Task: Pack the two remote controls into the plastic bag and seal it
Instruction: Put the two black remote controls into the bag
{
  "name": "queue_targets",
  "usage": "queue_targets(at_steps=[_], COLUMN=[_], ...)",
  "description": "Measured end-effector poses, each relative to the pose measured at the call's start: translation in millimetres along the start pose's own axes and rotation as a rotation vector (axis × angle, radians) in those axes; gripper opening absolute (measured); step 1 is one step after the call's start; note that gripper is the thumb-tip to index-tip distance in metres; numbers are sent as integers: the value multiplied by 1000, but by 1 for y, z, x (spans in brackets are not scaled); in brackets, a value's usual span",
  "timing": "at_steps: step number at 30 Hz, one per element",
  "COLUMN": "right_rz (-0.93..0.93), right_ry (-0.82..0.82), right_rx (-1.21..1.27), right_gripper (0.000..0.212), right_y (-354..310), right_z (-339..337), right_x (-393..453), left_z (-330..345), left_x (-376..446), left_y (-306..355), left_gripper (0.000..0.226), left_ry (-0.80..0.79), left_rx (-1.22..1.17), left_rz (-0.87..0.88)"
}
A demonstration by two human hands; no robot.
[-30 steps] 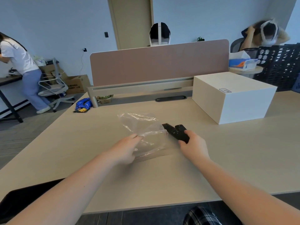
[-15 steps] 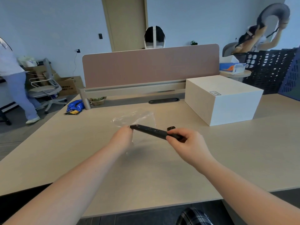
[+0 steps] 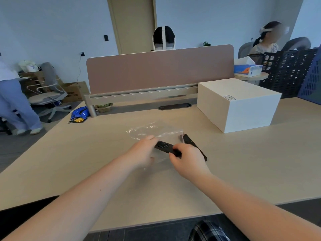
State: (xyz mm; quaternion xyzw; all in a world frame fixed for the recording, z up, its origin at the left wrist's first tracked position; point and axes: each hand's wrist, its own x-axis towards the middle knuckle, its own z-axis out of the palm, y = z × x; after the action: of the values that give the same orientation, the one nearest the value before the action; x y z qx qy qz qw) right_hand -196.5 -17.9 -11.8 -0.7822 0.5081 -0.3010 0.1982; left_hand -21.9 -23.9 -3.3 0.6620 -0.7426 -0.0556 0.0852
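A clear plastic bag lies crumpled on the beige desk, its near edge pinched by my left hand. My right hand grips one end of a black remote control, whose far end points left toward the bag's opening beside my left fingers. A second black remote control lies flat on the desk just right of the bag, partly behind my right hand.
A white box stands on the desk at the right. A pink divider panel runs along the desk's far edge. Other persons sit and stand in the background; dark crates are at the far right.
My right hand lifted one remote, left the other on the desk, and brought the held one leftward and down toward the bag. My left hand keeps hold of the bag.
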Motion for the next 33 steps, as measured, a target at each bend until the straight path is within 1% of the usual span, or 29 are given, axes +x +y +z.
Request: queue_targets(at_steps=[2, 5, 6, 8, 9, 12, 14, 16, 17, 20, 23, 26, 29, 31, 33], right_rz=[-21, -39, -47, -61, -56, -47, -67, -112, -134, -219, -202, -171, -203, -225, -213], right_ry=[-22, -97, -124, -182, -214, -286, -313, -326, -327, -336, -356, -370, -409, -411, -348], right_rx=[-61, -147, -182, -259, -269, -244, -304, -377, -399, -445, -456, -461, -530, -483, -341], right_gripper=[23, 26, 28, 32, 31, 9, 1, 17, 21, 29, 30, 37, 42, 43, 38], right_y=[1, -3, -3, -6, -6, -5, -4, -4, -3, -1, 4, 8, 6, 6, 8], right_z=[12, 25, 29, 35, 37, 42, 47, 55, 60, 67, 71, 69, 63, 53, 42], right_x=[7, 16, 19, 24, 27, 33, 37, 41, 43, 46, 47, 47, 45, 42, 39], left_z=[-1, 1, 1, 5, 6, 9, 9, 10, 10, 9, 6, 6, 8, 9, 9], left_x=[-1, -3, -3, -3, -3, -3, -4, -4, -4, -5, -6, -5, -4, -3, -3], left_y=[6, 11, 11, 8, 5, -1, -2, -1, -1, 1, 2, 1, -2, -4, -6], left_gripper=[49, 58, 56, 40, 32, 30, 33, 36, 35, 32, 34, 42, 42, 39, 37], left_ry=[-4, -10, -8, 3, 4, -19, -10, -17, -25, -38, -55, -69, -85, -95, -90], left_rx=[-12, -39, -45, -46, -45, -48, -64, -72, -72, -64, -49, -35, -21, -10, -14], left_rz=[25, 27, 30, 45, 44, 31, 40, 45, 43, 38, 52, 53, 53, 53, 49])
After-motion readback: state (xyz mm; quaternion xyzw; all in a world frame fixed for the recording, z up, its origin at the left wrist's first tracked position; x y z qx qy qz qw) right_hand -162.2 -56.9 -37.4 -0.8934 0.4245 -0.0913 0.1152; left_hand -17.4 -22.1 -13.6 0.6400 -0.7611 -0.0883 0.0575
